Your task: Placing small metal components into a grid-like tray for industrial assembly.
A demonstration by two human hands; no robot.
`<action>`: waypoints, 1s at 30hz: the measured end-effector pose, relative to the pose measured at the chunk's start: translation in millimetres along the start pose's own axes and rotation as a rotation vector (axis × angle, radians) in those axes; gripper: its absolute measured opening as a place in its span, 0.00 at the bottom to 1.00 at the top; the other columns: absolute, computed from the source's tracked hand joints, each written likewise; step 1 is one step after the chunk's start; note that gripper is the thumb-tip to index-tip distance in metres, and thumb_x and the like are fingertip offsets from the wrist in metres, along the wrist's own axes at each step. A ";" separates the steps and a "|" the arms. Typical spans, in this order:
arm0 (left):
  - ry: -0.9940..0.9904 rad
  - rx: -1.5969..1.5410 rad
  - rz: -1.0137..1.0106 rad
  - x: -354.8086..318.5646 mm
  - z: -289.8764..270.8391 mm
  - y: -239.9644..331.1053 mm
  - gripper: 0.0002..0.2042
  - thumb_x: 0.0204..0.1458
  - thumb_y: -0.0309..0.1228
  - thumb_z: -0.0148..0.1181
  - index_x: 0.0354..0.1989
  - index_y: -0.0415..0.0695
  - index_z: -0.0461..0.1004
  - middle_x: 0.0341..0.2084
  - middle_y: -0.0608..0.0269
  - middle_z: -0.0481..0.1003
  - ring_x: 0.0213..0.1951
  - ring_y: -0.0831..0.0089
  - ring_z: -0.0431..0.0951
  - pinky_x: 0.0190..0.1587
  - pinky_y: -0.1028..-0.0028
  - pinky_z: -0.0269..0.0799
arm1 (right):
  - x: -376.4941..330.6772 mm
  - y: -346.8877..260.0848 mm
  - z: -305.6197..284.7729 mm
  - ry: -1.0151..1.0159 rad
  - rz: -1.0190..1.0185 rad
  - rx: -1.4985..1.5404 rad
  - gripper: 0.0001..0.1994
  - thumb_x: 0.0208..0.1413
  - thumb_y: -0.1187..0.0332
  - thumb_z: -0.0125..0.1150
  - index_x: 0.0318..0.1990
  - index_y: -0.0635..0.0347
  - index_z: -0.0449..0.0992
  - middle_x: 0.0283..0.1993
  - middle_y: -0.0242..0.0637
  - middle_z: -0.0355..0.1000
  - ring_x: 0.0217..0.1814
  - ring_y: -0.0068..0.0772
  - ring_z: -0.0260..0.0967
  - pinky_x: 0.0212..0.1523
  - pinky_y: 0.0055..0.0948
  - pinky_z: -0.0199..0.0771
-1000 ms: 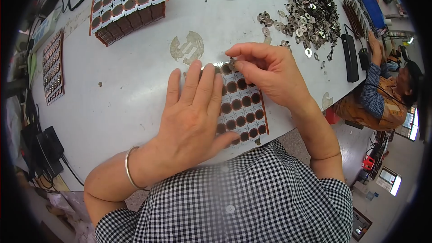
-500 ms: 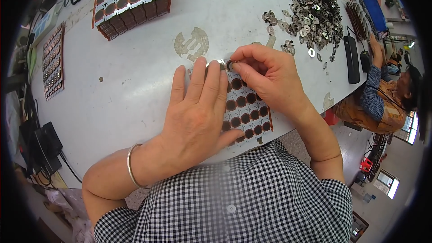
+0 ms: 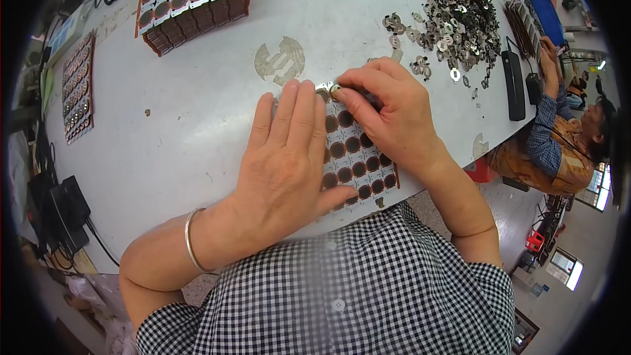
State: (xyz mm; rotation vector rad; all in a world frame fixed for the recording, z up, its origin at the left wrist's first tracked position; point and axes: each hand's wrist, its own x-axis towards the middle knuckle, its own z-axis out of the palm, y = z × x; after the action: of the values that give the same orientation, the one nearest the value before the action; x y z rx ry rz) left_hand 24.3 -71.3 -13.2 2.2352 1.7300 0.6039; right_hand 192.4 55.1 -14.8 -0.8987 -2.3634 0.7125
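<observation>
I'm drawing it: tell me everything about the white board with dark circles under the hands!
The flat white board has rows of dark, orange-rimmed spots and an orange strip along its right edge. It lies on the pale grey tabletop. The left hand lies over its left part; the right hand is at its far edge. Its material is unclear.

the left hand [image 3: 282, 167] hides part of the board [image 3: 359, 169] at centre; the top edge cuts off the upper-left stack [image 3: 197, 23].

Bright, soft light, pale glare on the tabletop [image 3: 187, 144], dark curved fisheye rim.
</observation>
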 end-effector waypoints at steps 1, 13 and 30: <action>0.000 0.000 0.000 0.3 -0.1 -0.1 0.52 0.39 0.56 0.73 0.62 0.18 0.65 0.66 0.28 0.61 0.70 0.36 0.59 0.71 0.42 0.52 | -1.8 0.0 -0.1 0.000 0.000 0.000 0.09 0.54 0.77 0.71 0.43 0.63 0.83 0.35 0.36 0.76 0.31 0.26 0.72 0.31 0.24 0.73; -0.023 0.026 0.022 2.6 -1.4 0.4 0.54 0.38 0.58 0.72 0.60 0.16 0.65 0.65 0.27 0.62 0.70 0.36 0.60 0.70 0.42 0.54 | -3.2 -0.6 -1.7 -0.010 -0.095 -0.048 0.11 0.52 0.76 0.73 0.43 0.63 0.83 0.35 0.37 0.76 0.30 0.31 0.73 0.29 0.26 0.74; -0.093 0.032 0.023 4.0 -5.3 0.7 0.54 0.41 0.57 0.72 0.62 0.15 0.62 0.68 0.26 0.58 0.72 0.35 0.56 0.72 0.41 0.48 | 22.3 64.9 -46.4 0.054 -0.070 -0.279 0.07 0.60 0.75 0.66 0.44 0.62 0.83 0.37 0.33 0.77 0.32 0.22 0.72 0.33 0.22 0.72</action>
State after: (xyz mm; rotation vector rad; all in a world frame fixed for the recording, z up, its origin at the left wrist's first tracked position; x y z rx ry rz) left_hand 23.3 -67.9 -7.6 2.2694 1.6824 0.4728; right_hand 235.1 126.1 -15.2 -0.9299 -2.4703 0.3302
